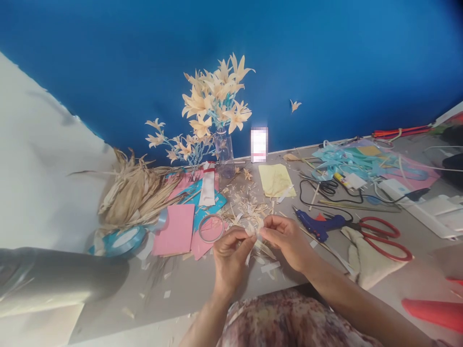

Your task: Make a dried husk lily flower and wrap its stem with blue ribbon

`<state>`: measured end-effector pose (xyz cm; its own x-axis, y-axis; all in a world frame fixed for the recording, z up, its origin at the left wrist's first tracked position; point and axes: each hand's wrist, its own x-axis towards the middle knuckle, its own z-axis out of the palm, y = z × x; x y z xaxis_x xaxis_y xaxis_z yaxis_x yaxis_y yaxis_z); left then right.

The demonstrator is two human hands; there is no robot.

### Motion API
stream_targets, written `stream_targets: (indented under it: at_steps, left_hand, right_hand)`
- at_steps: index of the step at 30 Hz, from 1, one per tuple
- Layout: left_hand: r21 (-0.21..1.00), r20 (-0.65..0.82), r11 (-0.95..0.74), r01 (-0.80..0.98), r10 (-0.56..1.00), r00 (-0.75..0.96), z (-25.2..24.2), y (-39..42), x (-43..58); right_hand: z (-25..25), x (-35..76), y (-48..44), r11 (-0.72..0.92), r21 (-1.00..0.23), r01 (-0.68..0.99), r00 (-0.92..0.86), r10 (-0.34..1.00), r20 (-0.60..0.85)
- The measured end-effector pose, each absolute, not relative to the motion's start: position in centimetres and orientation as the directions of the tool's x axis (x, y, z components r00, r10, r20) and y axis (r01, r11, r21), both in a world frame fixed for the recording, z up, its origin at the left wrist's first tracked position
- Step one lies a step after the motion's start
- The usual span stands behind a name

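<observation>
The pale husk piece [251, 232] is small and mostly covered by fingertips, so I cannot tell which way its long axis points. The grey bench [188, 289] has many dry scraps on it, and its back edge meets a blue wall [307, 43]. Near this edge stands a clear bottle [224, 156] with artificial lilies [217, 94]. The left hand [233, 253] and the right hand [287, 241] both pinch the piece between thumb and fingers; it is between them, above the bench's front edge area.
</observation>
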<state>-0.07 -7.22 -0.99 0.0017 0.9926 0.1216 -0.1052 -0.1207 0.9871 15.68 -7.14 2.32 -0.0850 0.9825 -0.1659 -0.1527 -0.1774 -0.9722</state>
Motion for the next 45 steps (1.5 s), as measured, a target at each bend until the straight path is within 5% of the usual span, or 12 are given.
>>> stream_targets:
  at_steps: [4, 9, 14, 19, 26, 29, 34, 45]
  left_hand:
    - [0.94, -0.095, 0.11, -0.322, 0.993, 0.063, -1.1, -7.3, 0.4]
    - [0.802, -0.198, 0.246, -0.544, 0.969, 0.145, -0.5, -7.4, 1.2]
    - [0.756, -0.225, 0.295, -0.584, 0.955, 0.191, -0.3, -7.5, 1.4]
    - [0.742, -0.243, 0.328, -0.584, 0.944, 0.221, -0.2, -7.6, 1.2]
    - [0.798, -0.223, 0.289, -0.53, 0.957, 0.186, -0.2, -7.6, 1.1]
    - [0.864, -0.192, 0.234, -0.446, 0.972, 0.137, -0.4, -7.6, 0.9]
    - [0.974, -0.052, 0.054, -0.22, 0.999, 0.012, -0.9, -7.8, 0.6]
    - [0.944, 0.324, -0.316, 0.095, 0.942, -0.083, -0.9, -8.1, 1.0]
  right_hand:
    - [2.8, 15.7, -7.4, -0.088, -0.993, -0.08, -0.029, 0.996, -0.085]
    - [3.0, 15.6, -7.8, 0.102, -0.989, 0.106, 0.016, 0.994, 0.104]
    - [2.4, 15.6, -8.2, 0.364, -0.863, 0.35, -0.018, 0.924, 0.383]
    - [2.1, 15.6, -8.1, 0.449, -0.8, 0.398, -0.061, 0.883, 0.465]
    - [3.2, 16.0, -8.0, 0.27, -0.924, 0.272, -0.09, 0.963, 0.255]
    - [2.8, 16.2, -7.8, 0.009, -0.999, 0.046, -0.085, 0.996, 0.005]
    - [1.5, 16.5, -7.2, -0.296, -0.897, -0.328, -0.148, 0.954, -0.261]
    - [1.7, 15.9, -7.5, -0.245, -0.952, -0.181, -0.109, 0.967, -0.228]
